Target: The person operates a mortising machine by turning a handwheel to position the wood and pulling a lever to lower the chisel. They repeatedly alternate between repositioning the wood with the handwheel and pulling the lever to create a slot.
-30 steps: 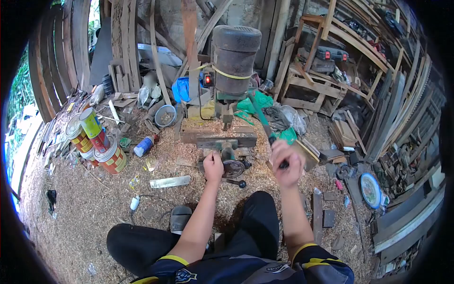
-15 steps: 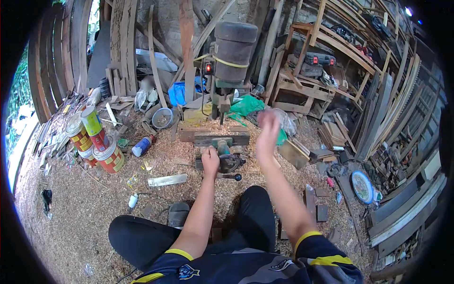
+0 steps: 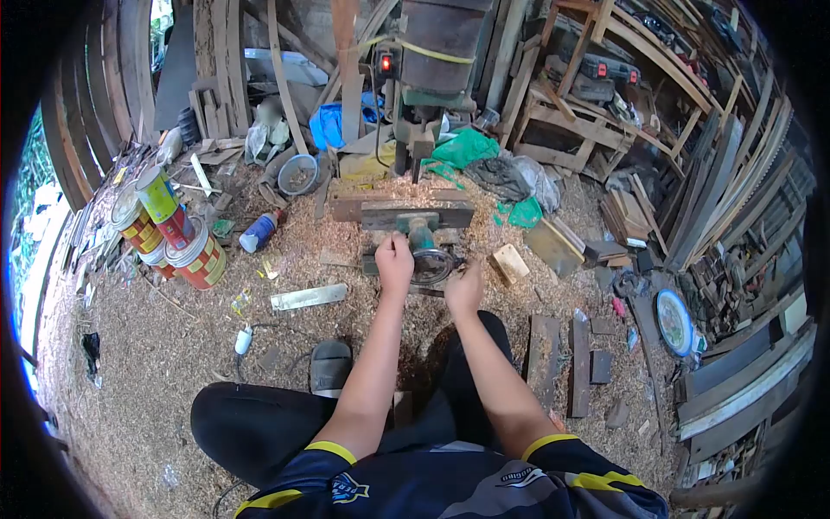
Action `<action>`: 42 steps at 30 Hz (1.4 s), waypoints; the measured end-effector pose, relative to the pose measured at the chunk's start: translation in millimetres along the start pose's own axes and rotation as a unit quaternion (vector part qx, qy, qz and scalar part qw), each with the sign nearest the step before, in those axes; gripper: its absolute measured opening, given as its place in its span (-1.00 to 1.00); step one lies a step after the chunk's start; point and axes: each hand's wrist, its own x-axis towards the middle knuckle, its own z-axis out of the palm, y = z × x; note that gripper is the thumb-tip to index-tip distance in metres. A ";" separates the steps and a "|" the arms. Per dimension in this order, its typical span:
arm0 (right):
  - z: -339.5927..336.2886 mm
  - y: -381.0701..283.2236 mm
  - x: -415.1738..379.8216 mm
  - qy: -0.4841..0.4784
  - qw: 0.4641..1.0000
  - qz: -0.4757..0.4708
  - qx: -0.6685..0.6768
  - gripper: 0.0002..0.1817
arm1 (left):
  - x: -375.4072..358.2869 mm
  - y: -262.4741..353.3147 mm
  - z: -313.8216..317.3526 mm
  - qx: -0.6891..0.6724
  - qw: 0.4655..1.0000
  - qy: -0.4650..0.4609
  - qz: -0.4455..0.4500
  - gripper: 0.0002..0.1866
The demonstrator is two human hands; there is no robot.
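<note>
A floor machine with a motor housing (image 3: pixel 441 52) stands before me, its vertical bit (image 3: pixel 418 163) above a wooden clamp board (image 3: pixel 415 216). Below the board is a dark round handwheel (image 3: pixel 431 267). My left hand (image 3: pixel 395 262) is closed in a fist at the wheel's left side; what it grips is hidden. At the wheel's right rim, my right hand (image 3: pixel 464 290) is closed around its handle, the knob covered by the fingers. A pale wooden block (image 3: pixel 510 264) with dark spots lies just right of that hand.
Paint cans (image 3: pixel 197 253) are stacked at left, near a blue bottle (image 3: pixel 258 232) and a small bucket (image 3: pixel 298 174). A pale wood strip (image 3: pixel 309 297) lies on the shavings. Dark wood offcuts (image 3: pixel 578 368) are at right. Lumber (image 3: pixel 735 182) leans along the right wall.
My right hand has come down from beside the machine to the handwheel's handle and closed there. My left hand stays at the wheel's left side. The view has shifted slightly.
</note>
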 end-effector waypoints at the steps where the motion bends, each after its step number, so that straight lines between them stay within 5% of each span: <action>1: -4.9 7.9 1.3 -0.004 1.000 0.005 -0.003 -0.64 | -1.1 -2.9 1.8 0.003 1.000 -0.001 -0.005 -0.58; 3: -13.7 26.2 8.1 -0.019 0.981 -0.053 -0.184 -0.65 | -2.7 -5.6 7.3 0.005 1.000 -0.015 -0.012 -0.58; 4: -18.7 35.6 16.6 -0.108 0.967 -0.030 -0.231 -0.54 | -3.5 -14.6 13.8 -0.006 1.000 -0.006 -0.020 -0.58; 7: 13.0 74.9 26.7 -0.098 0.945 -0.045 -0.309 -0.42 | -8.8 -7.2 21.8 0.010 1.000 -0.010 -0.021 -0.57; 8: 24.5 79.1 31.8 -0.173 0.926 -0.009 -0.335 -0.32 | -8.5 -8.1 24.5 0.008 1.000 -0.006 -0.023 -0.57; 11: 51.4 99.5 34.5 -0.184 0.918 -0.100 -0.337 -0.26 | -11.8 -6.2 25.9 -0.001 0.999 -0.015 -0.042 -0.57; 19: 108.6 138.1 27.0 -0.102 0.957 -0.065 -0.264 0.05 | -14.9 -19.5 43.8 -0.014 1.000 -0.008 -0.012 -0.62; 23: 104.4 131.9 38.6 -0.203 0.949 0.011 -0.241 0.12 | -18.1 -13.1 45.8 -0.034 0.998 0.010 -0.045 -0.61; 24: 96.4 129.9 44.9 -0.203 0.949 0.015 -0.241 0.12 | -18.6 -13.3 45.5 -0.035 0.999 0.010 -0.040 -0.60; 27: 34.1 117.5 82.7 -0.307 0.937 0.161 0.047 -0.47 | -17.7 -10.3 44.7 -0.047 0.998 0.007 -0.045 -0.60; 29: 11.4 126.1 83.2 -0.035 0.996 0.047 0.060 -0.72 | -20.0 -8.8 42.2 -0.054 0.997 0.004 -0.056 -0.59; 32: -31.1 77.3 99.8 -0.020 0.989 -0.048 0.140 -0.70 | -18.0 -18.6 40.1 -0.034 0.998 -0.022 -0.046 -0.61; 34: -49.2 23.1 106.6 -0.089 0.966 -0.211 0.116 -0.68 | -18.9 -27.8 40.4 -0.064 0.997 -0.022 -0.048 -0.60; 36: -56.6 -12.7 119.4 -0.230 0.877 -0.415 0.080 -0.59 | -18.8 -23.5 41.4 -0.070 0.996 -0.023 -0.054 -0.60; 42: -28.0 -57.3 150.4 -0.442 0.740 -0.504 0.050 -0.41 | -18.8 -9.1 41.8 -0.045 0.998 -0.013 -0.040 -0.60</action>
